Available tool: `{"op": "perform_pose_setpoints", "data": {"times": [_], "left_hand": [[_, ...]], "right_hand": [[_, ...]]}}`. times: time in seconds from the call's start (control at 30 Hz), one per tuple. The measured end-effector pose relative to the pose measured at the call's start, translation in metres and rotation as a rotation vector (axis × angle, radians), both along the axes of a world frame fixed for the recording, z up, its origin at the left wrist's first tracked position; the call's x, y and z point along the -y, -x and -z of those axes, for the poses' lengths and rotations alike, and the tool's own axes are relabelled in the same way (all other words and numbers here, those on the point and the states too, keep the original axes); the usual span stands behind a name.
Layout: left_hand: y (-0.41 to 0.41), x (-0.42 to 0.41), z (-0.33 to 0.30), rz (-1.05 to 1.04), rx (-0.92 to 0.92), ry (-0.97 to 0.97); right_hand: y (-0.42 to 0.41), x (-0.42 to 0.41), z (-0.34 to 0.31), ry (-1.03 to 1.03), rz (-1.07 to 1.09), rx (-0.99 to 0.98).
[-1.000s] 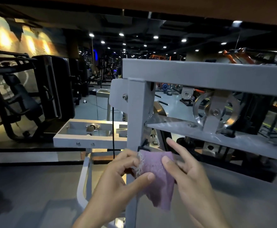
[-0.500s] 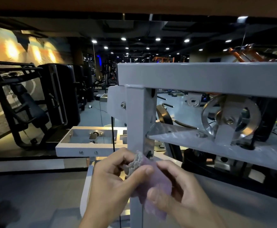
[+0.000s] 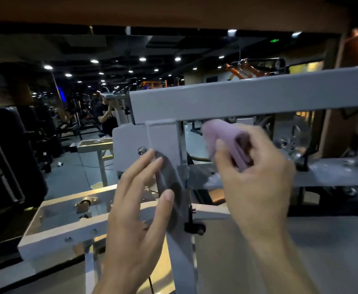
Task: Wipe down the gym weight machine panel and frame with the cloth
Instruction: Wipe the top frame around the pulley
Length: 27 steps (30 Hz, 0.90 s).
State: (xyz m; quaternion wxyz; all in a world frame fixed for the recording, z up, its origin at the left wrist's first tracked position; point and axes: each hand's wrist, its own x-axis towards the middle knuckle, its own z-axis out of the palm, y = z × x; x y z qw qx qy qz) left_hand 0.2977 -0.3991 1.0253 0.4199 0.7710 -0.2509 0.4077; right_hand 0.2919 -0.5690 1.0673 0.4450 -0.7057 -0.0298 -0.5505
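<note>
Whereas half a sec ago both hands pinched the cloth together low in front of the upright post, the right hand now has it alone, bunched in curled fingers + thumb, and has lifted it up to the gap just under the top crossbar, right of the post. Left hand has let go: fingers straight, spread, holding nothing, tips lying near the bolt on the post's bracket plate; can't tell if they touch the metal or just hover.

Cloth is blurred, so prob. mid-swipe. Its top edge sits at the crossbar's underside; contact looks likely but not certain.

Meaning for the task: regrip/fold seems done, wiping of the frame's upper corner is starting. Lower diagonal plate w/ pulley behind the right hand isn't being touched by the cloth at this moment. Judging by that, lots of frame left to do. Free left hand could brace on the post while the right works along the bar.
</note>
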Motion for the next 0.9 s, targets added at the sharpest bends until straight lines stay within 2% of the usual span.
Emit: {"op": "perform_pose_setpoints", "data": {"times": [0.07,0.2,0.37,0.5,0.7,0.9], "left_hand": [[-0.004,0.000,0.001,0.011,0.001,-0.067],[-0.009,-0.004,0.001,0.085,0.029,-0.094],[-0.015,-0.009,0.000,0.108,0.072,-0.115],[-0.015,-0.009,0.001,0.147,0.045,-0.062],[-0.017,-0.011,0.004,0.204,0.009,0.002],[-0.016,-0.011,0.003,0.207,-0.006,0.025]], "right_hand": [[-0.010,-0.017,-0.002,0.055,-0.026,-0.024],[-0.004,-0.056,0.008,0.039,-0.322,-0.133],[-0.022,-0.050,0.000,-0.050,-0.423,-0.193],[-0.037,-0.032,-0.016,-0.097,-0.446,-0.218],[-0.013,-0.047,0.022,-0.009,-0.400,-0.189],[-0.044,-0.027,-0.021,0.072,-0.232,-0.372]]}}
